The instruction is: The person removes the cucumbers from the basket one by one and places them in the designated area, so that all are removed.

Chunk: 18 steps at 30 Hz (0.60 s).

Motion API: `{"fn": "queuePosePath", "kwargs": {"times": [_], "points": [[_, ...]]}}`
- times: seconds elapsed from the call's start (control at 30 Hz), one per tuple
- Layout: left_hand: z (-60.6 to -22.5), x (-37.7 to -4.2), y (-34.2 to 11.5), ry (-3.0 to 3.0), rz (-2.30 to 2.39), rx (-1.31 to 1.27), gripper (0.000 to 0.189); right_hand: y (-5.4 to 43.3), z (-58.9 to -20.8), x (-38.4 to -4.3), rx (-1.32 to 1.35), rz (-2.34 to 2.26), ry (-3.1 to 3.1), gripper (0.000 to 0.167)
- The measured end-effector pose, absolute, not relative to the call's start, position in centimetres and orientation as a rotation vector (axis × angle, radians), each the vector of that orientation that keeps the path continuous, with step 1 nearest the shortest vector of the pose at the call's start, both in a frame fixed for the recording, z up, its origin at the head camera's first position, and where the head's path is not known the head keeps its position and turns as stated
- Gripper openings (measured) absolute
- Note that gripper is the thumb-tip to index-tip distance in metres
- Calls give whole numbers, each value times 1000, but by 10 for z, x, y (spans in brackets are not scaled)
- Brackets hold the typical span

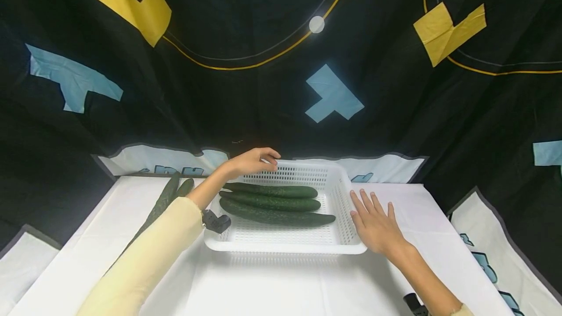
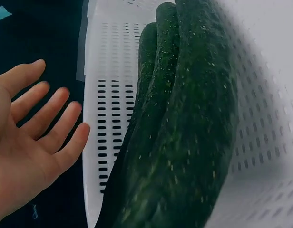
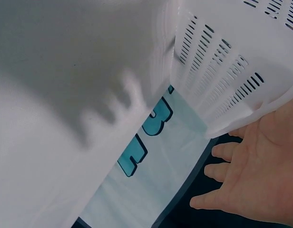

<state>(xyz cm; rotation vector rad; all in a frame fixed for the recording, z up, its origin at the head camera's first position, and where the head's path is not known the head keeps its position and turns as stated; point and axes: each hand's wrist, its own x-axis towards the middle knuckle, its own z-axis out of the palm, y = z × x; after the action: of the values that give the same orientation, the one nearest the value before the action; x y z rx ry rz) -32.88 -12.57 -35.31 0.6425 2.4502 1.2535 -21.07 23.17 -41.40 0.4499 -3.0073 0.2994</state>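
A white perforated plastic basket point(image 1: 281, 247) holds three long dark green cucumbers point(image 1: 281, 216), lying side by side across it. My left hand point(image 1: 254, 161) hovers by the basket's far rim, beyond the cucumbers. Its fingers are loosely bent, with nothing between them, as the left wrist view shows beside the basket wall point(image 2: 93, 142). At the basket's right side is my right hand point(image 1: 376, 226), fingers straight and spread. In the right wrist view that hand point(image 3: 263, 166) lies close along the basket's rim; whether it touches is hard to tell.
More cucumbers point(image 1: 164, 199) lie on the white table point(image 1: 254, 289) left of the basket, partly hidden by my left sleeve point(image 1: 153, 252). A black curtain point(image 1: 250, 106) with yellow and blue patches hangs behind the table.
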Motion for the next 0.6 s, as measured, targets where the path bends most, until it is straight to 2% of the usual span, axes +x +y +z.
{"fn": "queuePosePath", "kwargs": {"times": [0.17, 0.6], "points": [[-362, -337, -117, 2417, 1188, 607, 43, 232, -414, -210, 445, 303, -3012, 57], [-389, -339, -111, 2388, 981, 667, 42, 232, -414, -211, 458, 302, -3014, 58]]}}
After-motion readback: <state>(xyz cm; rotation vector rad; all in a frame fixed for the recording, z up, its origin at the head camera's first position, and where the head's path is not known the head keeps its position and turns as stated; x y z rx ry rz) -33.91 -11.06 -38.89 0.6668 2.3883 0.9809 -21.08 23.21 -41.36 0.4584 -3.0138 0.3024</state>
